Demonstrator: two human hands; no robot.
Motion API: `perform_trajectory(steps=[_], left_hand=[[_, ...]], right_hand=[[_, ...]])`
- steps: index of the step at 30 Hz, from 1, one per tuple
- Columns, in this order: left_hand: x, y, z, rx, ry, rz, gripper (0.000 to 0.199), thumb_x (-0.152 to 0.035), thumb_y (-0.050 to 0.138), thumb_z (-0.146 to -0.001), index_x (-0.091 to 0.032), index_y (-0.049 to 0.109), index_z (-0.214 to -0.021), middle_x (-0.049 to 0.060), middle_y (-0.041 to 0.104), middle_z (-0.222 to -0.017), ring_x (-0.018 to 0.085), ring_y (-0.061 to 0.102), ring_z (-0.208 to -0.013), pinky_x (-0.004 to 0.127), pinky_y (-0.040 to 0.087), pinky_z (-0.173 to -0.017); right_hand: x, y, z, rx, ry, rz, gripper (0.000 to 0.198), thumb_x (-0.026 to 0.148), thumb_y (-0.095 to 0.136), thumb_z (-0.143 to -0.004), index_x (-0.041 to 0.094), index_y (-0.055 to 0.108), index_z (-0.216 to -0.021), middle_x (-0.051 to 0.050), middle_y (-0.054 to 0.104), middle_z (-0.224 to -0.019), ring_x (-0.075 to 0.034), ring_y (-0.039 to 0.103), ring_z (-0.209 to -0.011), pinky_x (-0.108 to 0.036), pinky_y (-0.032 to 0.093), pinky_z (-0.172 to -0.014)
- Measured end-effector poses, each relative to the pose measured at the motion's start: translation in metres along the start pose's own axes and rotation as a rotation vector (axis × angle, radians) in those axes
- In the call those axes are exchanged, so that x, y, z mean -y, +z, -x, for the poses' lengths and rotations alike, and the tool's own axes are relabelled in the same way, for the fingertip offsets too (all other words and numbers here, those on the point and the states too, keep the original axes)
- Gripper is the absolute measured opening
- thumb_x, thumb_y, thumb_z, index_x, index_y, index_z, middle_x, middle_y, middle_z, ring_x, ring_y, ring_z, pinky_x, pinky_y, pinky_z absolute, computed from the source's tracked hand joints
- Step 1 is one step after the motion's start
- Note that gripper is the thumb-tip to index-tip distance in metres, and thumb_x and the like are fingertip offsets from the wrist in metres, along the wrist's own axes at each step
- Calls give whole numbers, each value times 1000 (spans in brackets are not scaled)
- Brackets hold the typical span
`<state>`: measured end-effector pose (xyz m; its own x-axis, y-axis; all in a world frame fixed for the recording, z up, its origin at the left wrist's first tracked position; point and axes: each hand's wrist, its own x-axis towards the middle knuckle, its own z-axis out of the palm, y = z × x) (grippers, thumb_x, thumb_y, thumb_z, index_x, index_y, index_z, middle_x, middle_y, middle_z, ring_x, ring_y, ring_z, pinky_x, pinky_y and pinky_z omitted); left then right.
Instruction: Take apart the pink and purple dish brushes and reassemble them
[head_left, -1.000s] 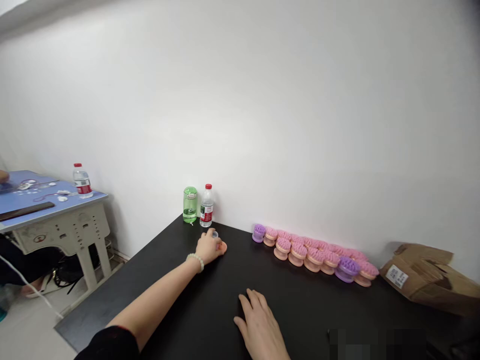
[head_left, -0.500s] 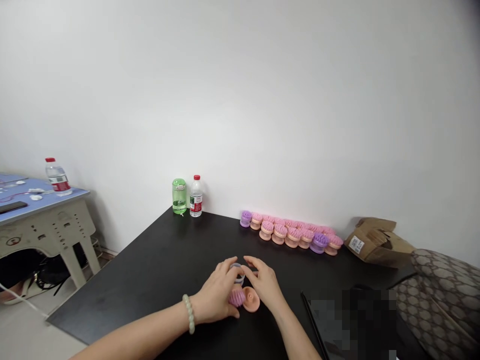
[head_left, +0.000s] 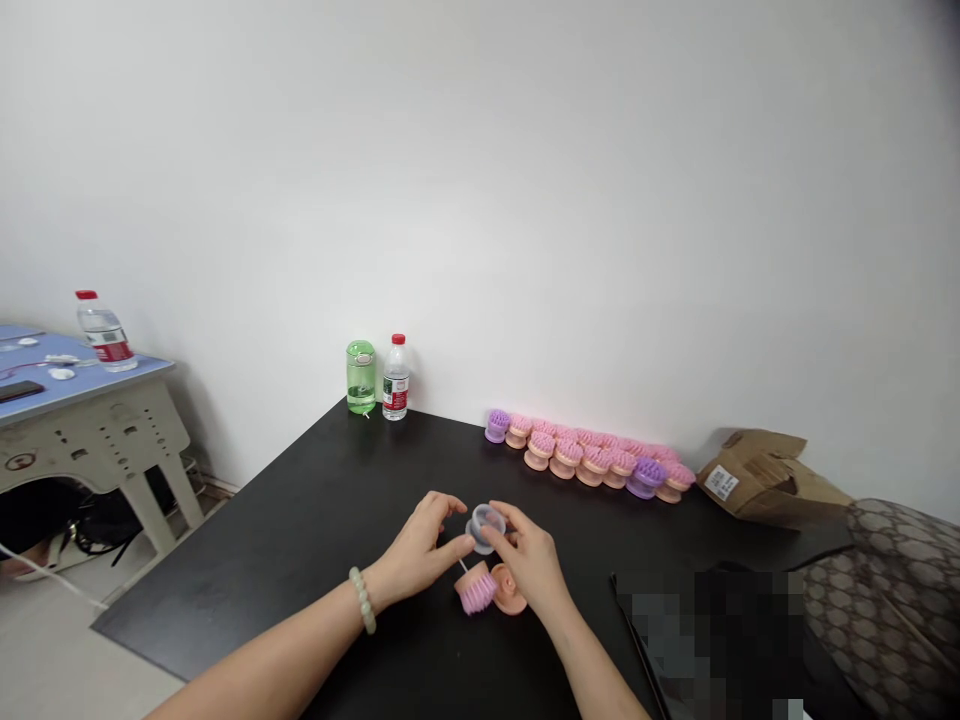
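My right hand (head_left: 527,556) holds a translucent greyish round piece (head_left: 481,517) between thumb and fingers, just over the black table. To its left, my left hand (head_left: 424,548) is open, thumb and fingers apart, the thumb tip close to that piece. Below the hands, a pink-bristled brush head (head_left: 478,592) lies tilted on its side, with a thin pale stem sticking up from its peach base. Beside it rests a peach round dish-like part (head_left: 510,592), partly covered by my right hand.
Several pink and purple bristle brushes (head_left: 592,462) stand in rows near the wall. A green cup (head_left: 361,378) and a red-capped water bottle (head_left: 396,380) are at the back left. At right lie a torn brown box (head_left: 772,485) and a patterned cloth item (head_left: 885,580).
My left hand has drawn back to the left and opened, uncovering the brush head. The translucent piece now shows more fully in my right hand. The view has shifted slightly.
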<state>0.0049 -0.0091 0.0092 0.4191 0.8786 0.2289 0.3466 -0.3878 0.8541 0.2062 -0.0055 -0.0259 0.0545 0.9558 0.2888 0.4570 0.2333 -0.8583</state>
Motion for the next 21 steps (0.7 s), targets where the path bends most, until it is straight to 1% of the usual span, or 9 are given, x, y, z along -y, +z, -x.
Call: perform_trajectory(steps=[2,3,5,7,9,13,16,18,21], left_hand=[[8,-1,-2,-7,-45,107,36,-35,61,-87,-19,55,-119,12,55,-123,28,54,-115,44,46,-95],[10,-1,-3,8,-46,165,44,-36,67,-84,-19,54,-123,13,55,-127,29,54,-116,43,47,-95],[13,0,-3,50,18,237,66,-36,80,-73,-21,50,-130,13,55,-132,30,56,-117,43,48,-96],[12,2,-3,55,112,228,76,-34,88,-66,-22,52,-132,12,59,-128,30,58,-115,42,48,-96],[8,4,-3,11,153,236,65,-33,87,-68,-22,58,-125,10,63,-120,29,61,-109,40,49,-94],[5,1,-6,-91,85,453,49,-27,83,-71,-20,61,-115,7,66,-106,24,64,-97,36,51,-86],[8,-4,-10,-177,5,568,48,-24,83,-67,-18,60,-109,3,66,-97,20,63,-92,32,49,-83],[11,-6,-12,-224,-28,595,48,-23,83,-65,-18,59,-107,2,65,-95,19,62,-90,30,48,-81],[14,-7,-13,-247,-36,595,47,-22,83,-65,-18,59,-106,2,64,-95,18,61,-88,30,46,-80]], right_hand=[[5,0,3,-44,-4,-32,45,47,62,-82,18,67,-116,-11,77,-104,-23,74,-77,-37,59,-75],[8,1,5,-63,-16,-59,45,48,62,-83,19,65,-117,-10,76,-105,-23,74,-79,-35,59,-76],[16,3,11,-81,-54,-114,40,45,65,-82,21,63,-114,-8,77,-103,-22,74,-82,-32,58,-77],[21,6,16,-68,-104,-125,35,42,69,-80,23,61,-108,-5,77,-98,-22,74,-82,-31,58,-76],[25,6,20,-65,-144,-89,33,43,68,-81,24,60,-105,-4,77,-95,-22,73,-82,-31,57,-76],[32,0,21,-43,-158,118,39,43,69,-77,24,62,-110,-8,72,-111,-25,69,-93,-37,55,-82],[42,-3,25,129,-157,381,57,37,83,-59,22,67,-112,-10,70,-106,-33,65,-99,-44,51,-88],[48,-2,28,257,-173,480,67,33,89,-50,22,68,-114,-10,71,-99,-36,64,-99,-48,49,-90],[50,0,29,301,-172,456,59,23,86,-53,25,70,-110,-9,71,-97,-34,64,-95,-46,48,-89]])
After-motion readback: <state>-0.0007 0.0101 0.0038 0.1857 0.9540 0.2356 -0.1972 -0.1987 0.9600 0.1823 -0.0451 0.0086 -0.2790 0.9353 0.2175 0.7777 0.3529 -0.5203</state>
